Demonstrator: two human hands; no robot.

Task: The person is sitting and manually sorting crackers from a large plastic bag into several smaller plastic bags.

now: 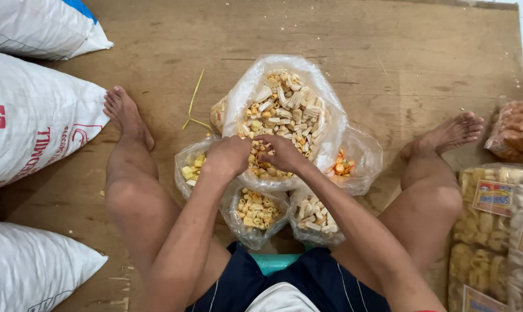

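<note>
Right now the person sits on the wooden floor (388, 52) with legs spread, both hands dug into the near edge of the big clear bag (284, 115) of mixed snack pieces that lies between the knees. The left hand (227, 156) is curled shut like a fist over the pieces, and the right hand (282, 153) has its fingers pinched together on a few of them, so I judge this to be a sorting step, with pieces picked out by kind. Whatever move follows would call for a light pinch, since the pieces look brittle and small. Four small open bags ring the big one: yellow cubes (191, 167) at the left, small rings (256, 211) near the lap, pale sticks (314, 215) beside them, orange pieces (345, 166) at the right. Three white sacks (36, 121) lie along the left edge, and several packed snack bags (495, 219), too overlapped to count, are stacked at the right.
</note>
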